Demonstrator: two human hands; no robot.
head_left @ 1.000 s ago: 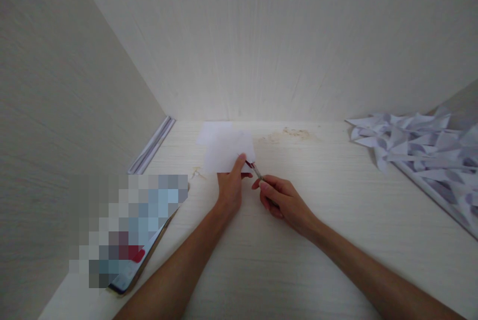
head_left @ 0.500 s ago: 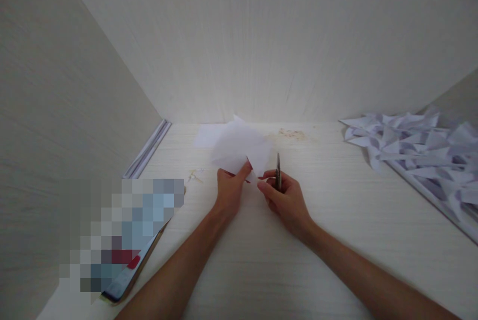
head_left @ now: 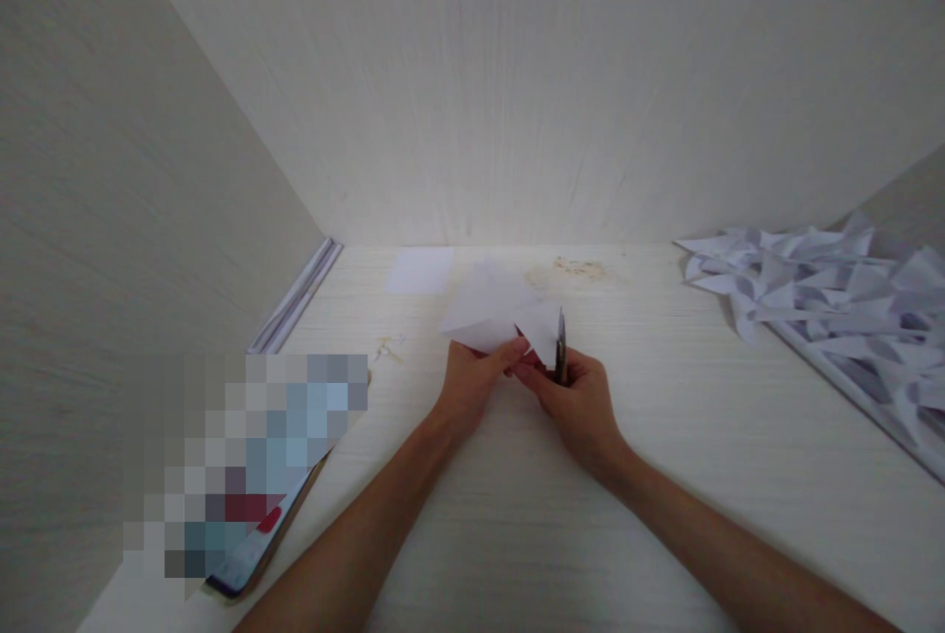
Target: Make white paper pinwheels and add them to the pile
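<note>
We see matt white paper sheet (head_left: 493, 310), thin & smooth; scissors (head_left: 561, 357) w/ shiny metal blades; surface (head_left: 664, 397) pale wood-grain laminate, matt; folded paper pile (head_left: 819, 284), creased.

Looks like a small craft or desk nook, prob. at home or in an office, can't tell which. Pale wood-grain bench (head_left: 517, 515) boxed in by matching wood-grain panels: one beyond the fingers (head_left: 521, 348), one off to their left. Well right of the fingers, a heap of folded paper pieces (head_left: 819, 293) on the bench. Beyond the fingers to the left, a small blank paper slip (head_left: 419, 271); near it a thin stack of sheets (head_left: 295, 296) along the left panel. Brownish stain (head_left: 572, 269) on the bench just beyond the fingers.
</note>
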